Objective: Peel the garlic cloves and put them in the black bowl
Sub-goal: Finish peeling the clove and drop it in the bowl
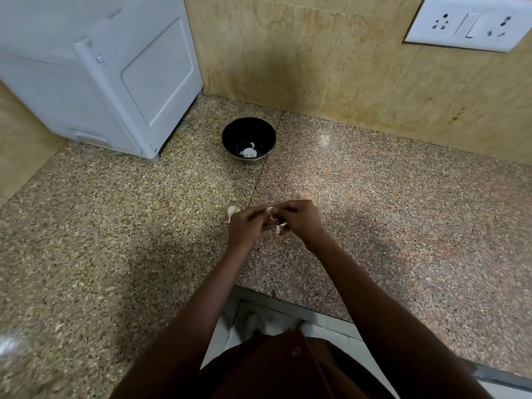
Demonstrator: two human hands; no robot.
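Both my hands meet over the speckled granite desk (115,240), left hand (247,226) and right hand (299,218) pinching one garlic clove (270,211) between curled fingertips; can't tell which way it points. Papery skins (233,211) lie just left. The round glossy black bowl (249,138) sits further back, peeled garlic (249,152) inside.

Views: only one, the head camera, worn by the person.
Facing: looking forward and steeply down over the counter (403,214) toward the wall (331,67).
Nearness: sitting close above both arms, the left hand (247,226) and right hand (299,218) lying near frame centre.
Lens: bending straight edges toward the borders.
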